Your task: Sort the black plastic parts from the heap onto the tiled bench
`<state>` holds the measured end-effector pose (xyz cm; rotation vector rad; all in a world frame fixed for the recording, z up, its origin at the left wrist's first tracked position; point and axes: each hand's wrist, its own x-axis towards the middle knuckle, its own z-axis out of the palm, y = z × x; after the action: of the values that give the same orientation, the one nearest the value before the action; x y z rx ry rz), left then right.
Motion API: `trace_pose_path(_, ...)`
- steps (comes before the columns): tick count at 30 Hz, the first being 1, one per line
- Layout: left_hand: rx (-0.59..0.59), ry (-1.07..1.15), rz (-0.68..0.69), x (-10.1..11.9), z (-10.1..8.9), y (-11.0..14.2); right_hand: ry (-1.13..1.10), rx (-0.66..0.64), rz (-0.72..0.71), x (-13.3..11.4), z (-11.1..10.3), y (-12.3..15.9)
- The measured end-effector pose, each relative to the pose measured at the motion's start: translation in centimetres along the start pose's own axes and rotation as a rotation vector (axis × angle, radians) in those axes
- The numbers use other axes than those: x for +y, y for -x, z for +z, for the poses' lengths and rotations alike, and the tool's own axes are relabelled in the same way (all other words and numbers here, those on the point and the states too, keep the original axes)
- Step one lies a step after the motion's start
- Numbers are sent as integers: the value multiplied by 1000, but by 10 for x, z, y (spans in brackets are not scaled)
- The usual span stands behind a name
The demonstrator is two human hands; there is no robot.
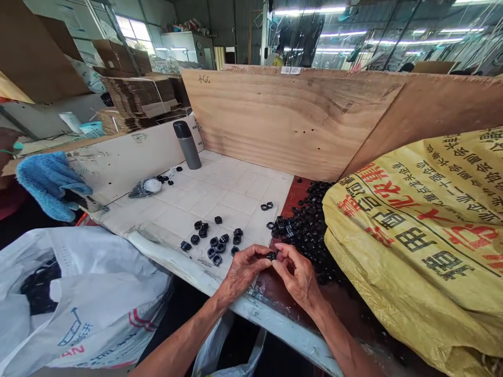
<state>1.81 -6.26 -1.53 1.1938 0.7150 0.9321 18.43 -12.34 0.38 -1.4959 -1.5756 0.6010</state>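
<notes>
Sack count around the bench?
3: yellow printed woven sack right, white sack with black parts inside left, white bag under the bench edge. Others may be hidden.

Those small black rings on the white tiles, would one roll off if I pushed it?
Lying flat, a small black ring would probably slide rather than roll across the white tiles. Stood on edge, its round rim might well roll. Its hollow centre suggests it is fairly light for its size.
</notes>
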Motion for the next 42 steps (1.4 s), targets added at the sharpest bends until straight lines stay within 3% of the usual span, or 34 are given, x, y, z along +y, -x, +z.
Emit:
trace_pose_path(4,-33,-72,33,-1,0,0,-104,-20,81,1,1,-1)
trace_pose_path(11,-69,-549,378,-6,-2,2,-386,13,339,-1,14,-3)
trace_pose_path(15,-63,-828,372,-4,2,6,-190,-11,332,5,6,-4)
trace_pose_path(17,12,-1045,362,-3,1,6,26,48,262,12,-8,-5)
trace_pose_path(22,388,-1514,321,2,-15,3,359,270,143,27,-47,-11)
trace_pose_path(25,438,-1484,378,3,-12,0,437,236,87,30,-57,-12)
trace_pose_path(29,185,-1175,432,-5,19,-12,515,42,87,29,-51,-8)
trace_pose_path(33,45,-993,323,-13,39,-30,661,-17,59,30,-37,-5)
trace_pose_path(37,131,-972,182,-9,28,-31,720,-43,49,31,-31,-3)
trace_pose_path(42,132,-982,238,-5,8,-15,633,-73,58,32,-32,-2)
